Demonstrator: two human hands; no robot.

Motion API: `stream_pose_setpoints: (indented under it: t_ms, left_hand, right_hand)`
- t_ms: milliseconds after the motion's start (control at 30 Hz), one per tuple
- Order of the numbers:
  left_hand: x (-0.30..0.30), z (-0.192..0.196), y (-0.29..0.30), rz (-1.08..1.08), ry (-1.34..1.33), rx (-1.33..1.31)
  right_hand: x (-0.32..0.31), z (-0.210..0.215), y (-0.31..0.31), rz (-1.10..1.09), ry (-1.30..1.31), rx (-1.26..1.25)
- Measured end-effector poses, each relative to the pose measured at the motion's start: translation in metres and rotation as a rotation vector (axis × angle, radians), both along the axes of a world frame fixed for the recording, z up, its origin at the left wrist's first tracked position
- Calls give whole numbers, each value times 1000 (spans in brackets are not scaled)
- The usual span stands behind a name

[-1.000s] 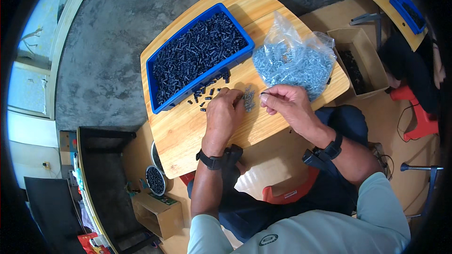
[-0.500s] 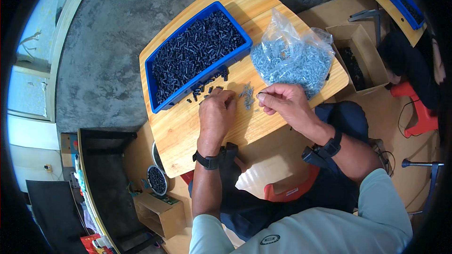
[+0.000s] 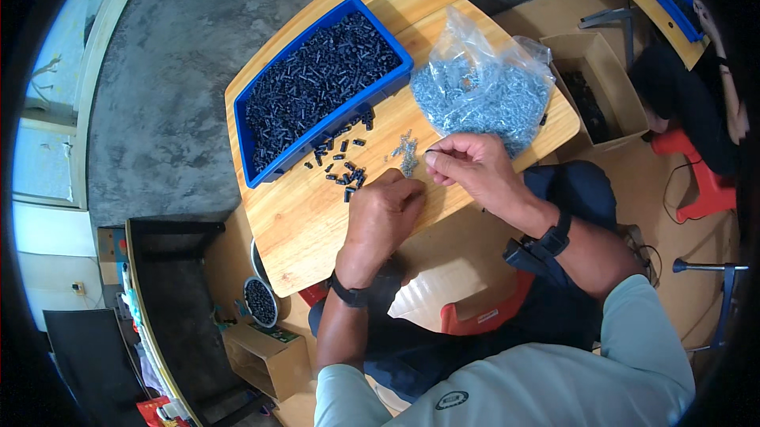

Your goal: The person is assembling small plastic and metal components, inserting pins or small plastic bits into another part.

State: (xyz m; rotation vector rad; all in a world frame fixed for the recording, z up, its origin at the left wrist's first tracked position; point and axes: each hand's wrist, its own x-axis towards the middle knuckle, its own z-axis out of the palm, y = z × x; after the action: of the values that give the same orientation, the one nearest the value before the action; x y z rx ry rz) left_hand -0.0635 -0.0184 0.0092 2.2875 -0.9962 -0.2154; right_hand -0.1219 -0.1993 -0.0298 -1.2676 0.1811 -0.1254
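Note:
My right hand (image 3: 480, 176) is closed in a pinch beside the small pile of screws (image 3: 408, 155), a small black part (image 3: 430, 151) showing at its fingertips. My left hand (image 3: 384, 212) is over the near side of the wooden table (image 3: 297, 249), its fingers curled together; whatever they may hold is hidden. Several loose black cylindrical pieces (image 3: 346, 178) lie just beyond it. Behind them a blue bin (image 3: 321, 148) is full of similar black pieces. A clear plastic bag (image 3: 484, 94) full of silvery screws rests right of the bin.
An open cardboard box (image 3: 625, 98) with dark parts stands on the floor to the right, near a red stool (image 3: 687, 182). Another person's arm (image 3: 728, 83) reaches to a second blue tray (image 3: 673, 3). Bowls of black pieces (image 3: 260, 300) stand at lower left.
My left hand has moved right and nearer to me, away from the loose black pieces, which now show more fully. The right hand stays pinched by the screws. The other person's hand has reached their tray.

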Motion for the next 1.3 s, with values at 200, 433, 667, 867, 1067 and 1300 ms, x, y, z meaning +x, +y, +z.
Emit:
stream_pose_setpoints:
  t_ms: [200,433,667,867,1067,1300]
  left_hand:
    - [-3,-14,-1,-5,-102,-18]
    - [-1,-19,3,-58,-200,15]
    - [11,-5,22,62,411,-473]
    - [8,2,21,-4,430,-490]
    - [9,0,24,-61,409,-470]
    - [8,4,22,-78,302,-444]
  right_hand:
    - [1,-1,1,8,-15,-30]
    - [-1,-1,1,29,-40,-79]
    - [-4,-1,5,132,-53,-33]
    - [-12,6,13,158,-143,-234]
    - [-12,2,16,138,-181,-262]
    - [-10,-3,15,110,-280,-363]
